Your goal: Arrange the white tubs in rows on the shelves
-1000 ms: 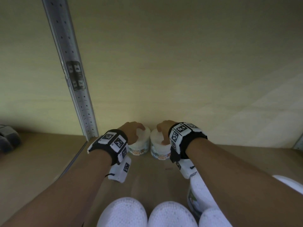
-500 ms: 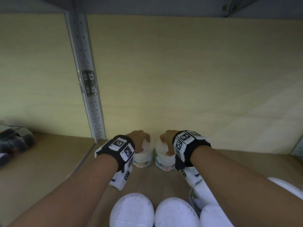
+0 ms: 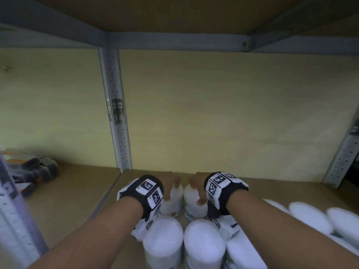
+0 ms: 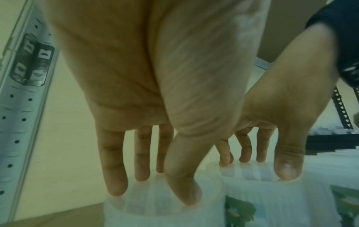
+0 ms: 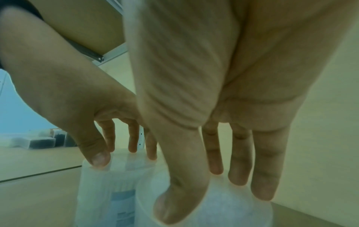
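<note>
Two white tubs stand side by side on the wooden shelf board [image 3: 73, 193], a little in front of the back panel. My left hand [image 3: 172, 188] grips the lid of the left tub [image 3: 174, 200] from above, thumb and fingers spread round its rim [image 4: 163, 204]. In the same way my right hand [image 3: 196, 191] grips the right tub [image 3: 191, 199] by its lid [image 5: 219, 207]. The two tubs nearly touch. Right in front of them stand two more white tubs [image 3: 163, 241] [image 3: 204, 243].
Several more white tubs [image 3: 308, 216] sit in a row at the right, partly behind my right forearm. A perforated metal upright [image 3: 118, 123] rises left of my hands. Dark packages [image 3: 33, 169] lie in the left bay. The upper shelf [image 3: 174, 14] hangs close overhead.
Both hands keep their hold on the two tubs. The tubs now sit nearer the front tubs and further from the back panel. My view has dropped and tilted up.
</note>
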Action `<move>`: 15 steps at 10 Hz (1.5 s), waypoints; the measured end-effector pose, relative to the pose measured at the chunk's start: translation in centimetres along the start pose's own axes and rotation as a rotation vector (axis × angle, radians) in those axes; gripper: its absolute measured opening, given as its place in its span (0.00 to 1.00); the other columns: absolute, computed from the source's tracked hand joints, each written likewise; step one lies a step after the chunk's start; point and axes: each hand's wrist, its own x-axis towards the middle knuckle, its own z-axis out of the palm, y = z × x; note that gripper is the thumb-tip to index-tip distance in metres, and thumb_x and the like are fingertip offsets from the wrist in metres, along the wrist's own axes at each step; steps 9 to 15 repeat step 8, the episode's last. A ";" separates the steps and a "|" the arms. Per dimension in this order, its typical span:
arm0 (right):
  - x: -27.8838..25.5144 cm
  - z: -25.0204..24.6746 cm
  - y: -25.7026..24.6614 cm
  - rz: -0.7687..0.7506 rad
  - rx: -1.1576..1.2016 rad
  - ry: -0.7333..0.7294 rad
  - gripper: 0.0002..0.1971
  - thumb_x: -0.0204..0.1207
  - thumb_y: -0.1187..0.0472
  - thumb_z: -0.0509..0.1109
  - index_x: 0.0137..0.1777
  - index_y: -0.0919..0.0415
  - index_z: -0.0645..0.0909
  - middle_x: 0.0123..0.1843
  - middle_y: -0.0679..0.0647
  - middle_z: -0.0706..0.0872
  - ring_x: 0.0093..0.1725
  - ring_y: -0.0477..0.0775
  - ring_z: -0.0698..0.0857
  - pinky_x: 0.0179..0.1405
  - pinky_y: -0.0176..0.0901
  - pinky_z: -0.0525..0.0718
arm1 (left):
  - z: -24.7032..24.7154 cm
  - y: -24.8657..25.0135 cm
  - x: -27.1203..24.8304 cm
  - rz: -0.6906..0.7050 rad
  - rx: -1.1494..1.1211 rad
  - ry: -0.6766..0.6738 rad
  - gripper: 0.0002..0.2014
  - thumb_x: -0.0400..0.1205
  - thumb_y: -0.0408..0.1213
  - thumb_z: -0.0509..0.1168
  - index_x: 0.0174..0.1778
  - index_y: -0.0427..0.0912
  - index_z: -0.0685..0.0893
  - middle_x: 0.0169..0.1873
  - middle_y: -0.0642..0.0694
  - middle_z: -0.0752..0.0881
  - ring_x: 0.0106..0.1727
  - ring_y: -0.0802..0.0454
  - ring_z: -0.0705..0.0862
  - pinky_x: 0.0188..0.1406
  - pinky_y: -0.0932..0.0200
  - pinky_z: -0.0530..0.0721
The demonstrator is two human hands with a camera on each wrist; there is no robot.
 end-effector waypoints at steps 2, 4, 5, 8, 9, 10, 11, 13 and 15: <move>-0.2 0.9 1.8 0.099 -0.084 -0.258 0.13 0.77 0.64 0.72 0.61 0.64 0.84 0.44 0.49 0.82 0.51 0.49 0.76 0.58 0.40 0.75 | 0.6 1.1 -1.7 -0.019 0.019 -0.017 0.25 0.78 0.26 0.67 0.71 0.36 0.71 0.71 0.36 0.74 0.68 0.40 0.76 0.62 0.51 0.77; 20.5 12.8 8.2 -0.017 -0.177 -0.132 0.45 0.37 0.34 0.80 0.62 0.41 0.80 0.61 0.41 0.85 0.57 0.52 0.87 0.49 0.54 0.86 | 1.5 1.5 -2.6 -0.049 -0.001 0.000 0.25 0.79 0.26 0.67 0.71 0.37 0.71 0.71 0.37 0.73 0.68 0.39 0.77 0.62 0.49 0.78; 19.9 13.1 7.8 -0.035 -0.161 -0.113 0.35 0.54 0.40 0.80 0.64 0.48 0.81 0.60 0.47 0.87 0.55 0.54 0.88 0.47 0.51 0.88 | 1.8 1.6 -2.8 -0.047 -0.026 0.003 0.24 0.79 0.26 0.66 0.71 0.37 0.70 0.70 0.36 0.73 0.67 0.39 0.78 0.61 0.49 0.79; 0.5 3.7 1.8 0.029 0.149 -0.065 0.22 0.80 0.64 0.66 0.72 0.72 0.74 0.73 0.64 0.77 0.71 0.64 0.79 0.69 0.50 0.78 | 2.3 1.7 -2.8 -0.124 0.006 0.105 0.24 0.84 0.28 0.57 0.79 0.40 0.67 0.76 0.39 0.72 0.74 0.43 0.74 0.71 0.55 0.73; 0.5 3.7 1.8 0.029 0.149 -0.065 0.22 0.80 0.64 0.66 0.72 0.72 0.74 0.73 0.64 0.77 0.71 0.64 0.79 0.69 0.50 0.78 | 2.3 1.7 -2.8 -0.124 0.006 0.105 0.24 0.84 0.28 0.57 0.79 0.40 0.67 0.76 0.39 0.72 0.74 0.43 0.74 0.71 0.55 0.73; 0.5 3.7 1.8 0.029 0.149 -0.065 0.22 0.80 0.64 0.66 0.72 0.72 0.74 0.73 0.64 0.77 0.71 0.64 0.79 0.69 0.50 0.78 | 2.3 1.7 -2.8 -0.124 0.006 0.105 0.24 0.84 0.28 0.57 0.79 0.40 0.67 0.76 0.39 0.72 0.74 0.43 0.74 0.71 0.55 0.73; 0.5 3.7 1.8 0.029 0.149 -0.065 0.22 0.80 0.64 0.66 0.72 0.72 0.74 0.73 0.64 0.77 0.71 0.64 0.79 0.69 0.50 0.78 | 2.3 1.7 -2.8 -0.124 0.006 0.105 0.24 0.84 0.28 0.57 0.79 0.40 0.67 0.76 0.39 0.72 0.74 0.43 0.74 0.71 0.55 0.73; 0.5 3.7 1.8 0.029 0.149 -0.065 0.22 0.80 0.64 0.66 0.72 0.72 0.74 0.73 0.64 0.77 0.71 0.64 0.79 0.69 0.50 0.78 | 2.3 1.7 -2.8 -0.124 0.006 0.105 0.24 0.84 0.28 0.57 0.79 0.40 0.67 0.76 0.39 0.72 0.74 0.43 0.74 0.71 0.55 0.73; 0.5 3.7 1.8 0.029 0.149 -0.065 0.22 0.80 0.64 0.66 0.72 0.72 0.74 0.73 0.64 0.77 0.71 0.64 0.79 0.69 0.50 0.78 | 2.3 1.7 -2.8 -0.124 0.006 0.105 0.24 0.84 0.28 0.57 0.79 0.40 0.67 0.76 0.39 0.72 0.74 0.43 0.74 0.71 0.55 0.73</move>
